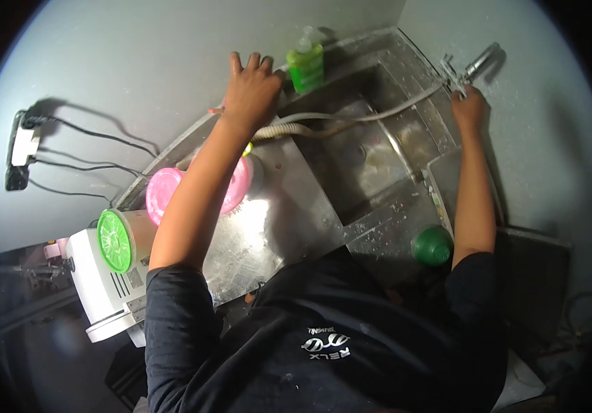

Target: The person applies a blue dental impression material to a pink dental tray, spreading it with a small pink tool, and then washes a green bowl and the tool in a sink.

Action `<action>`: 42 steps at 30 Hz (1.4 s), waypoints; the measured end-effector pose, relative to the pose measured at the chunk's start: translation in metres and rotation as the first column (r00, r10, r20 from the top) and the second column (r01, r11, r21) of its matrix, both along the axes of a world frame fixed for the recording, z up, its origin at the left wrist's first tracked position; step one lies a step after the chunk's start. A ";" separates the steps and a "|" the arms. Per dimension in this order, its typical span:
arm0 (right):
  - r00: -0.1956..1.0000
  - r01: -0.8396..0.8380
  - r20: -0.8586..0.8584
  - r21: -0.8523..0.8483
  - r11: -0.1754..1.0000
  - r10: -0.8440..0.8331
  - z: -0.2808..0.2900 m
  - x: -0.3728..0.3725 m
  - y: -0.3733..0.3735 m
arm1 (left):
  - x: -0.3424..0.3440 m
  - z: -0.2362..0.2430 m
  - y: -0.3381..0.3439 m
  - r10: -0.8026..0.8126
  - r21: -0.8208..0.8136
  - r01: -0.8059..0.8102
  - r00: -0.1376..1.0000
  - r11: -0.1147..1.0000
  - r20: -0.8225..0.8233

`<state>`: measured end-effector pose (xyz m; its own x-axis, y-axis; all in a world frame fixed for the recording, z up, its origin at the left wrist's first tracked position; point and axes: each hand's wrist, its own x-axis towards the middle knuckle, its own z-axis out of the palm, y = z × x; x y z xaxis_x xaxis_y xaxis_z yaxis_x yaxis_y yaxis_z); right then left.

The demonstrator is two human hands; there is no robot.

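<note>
My left hand (pixel 253 89) is at the back ledge of the metal counter, against the wall, its fingers spread and holding nothing visible. Just right of it stands a green pump bottle (pixel 306 69) of liquid. At the far right, my right hand (pixel 469 110) is closed around the lower part of a wall tap (pixel 455 77); its fingertips are partly hidden. A pale hose (pixel 385 111) runs from the tap leftward over the metal sink (pixel 358 184). Near my left forearm a ribbed hose (pixel 283 129) lies at the counter's back.
Left on the steel counter (pixel 296 199) stand pink-lidded tubs (pixel 165 189) and a green-lidded container (pixel 115 241), beside a white appliance (pixel 92 275). A power strip (pixel 24 148) with black cables hangs on the left wall. A green bowl-like thing (pixel 432 246) sits by my right forearm.
</note>
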<state>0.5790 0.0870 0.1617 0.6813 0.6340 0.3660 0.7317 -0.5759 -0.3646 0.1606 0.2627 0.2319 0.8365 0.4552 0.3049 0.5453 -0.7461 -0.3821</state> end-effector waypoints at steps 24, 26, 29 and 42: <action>0.570 0.398 -0.804 0.451 0.799 0.170 -0.124 -0.051 -0.035 | 0.227 -0.240 -0.112 0.124 -0.874 -0.330 0.944 0.357 -0.306; 0.821 0.320 -0.570 0.443 0.837 -0.012 -0.117 0.013 -0.025 | 0.216 -0.240 -0.121 0.588 -0.955 -0.296 0.771 -0.008 -0.243; 0.958 0.203 -0.255 0.284 0.937 -0.130 -0.084 0.031 0.007 | 0.169 -0.234 -0.126 0.873 -0.962 -0.227 0.427 -0.150 -0.237; 0.043 0.314 -0.885 0.452 0.835 0.463 -0.058 0.136 -0.019 | -0.047 -0.062 -0.160 0.360 -0.501 0.064 0.618 0.863 0.699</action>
<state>0.7152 0.0678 0.1041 0.5754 0.7360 -0.3566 -0.4952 -0.0335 -0.8682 0.1138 0.1025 0.1697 0.3071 0.8022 0.5120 0.5889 -0.5828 0.5599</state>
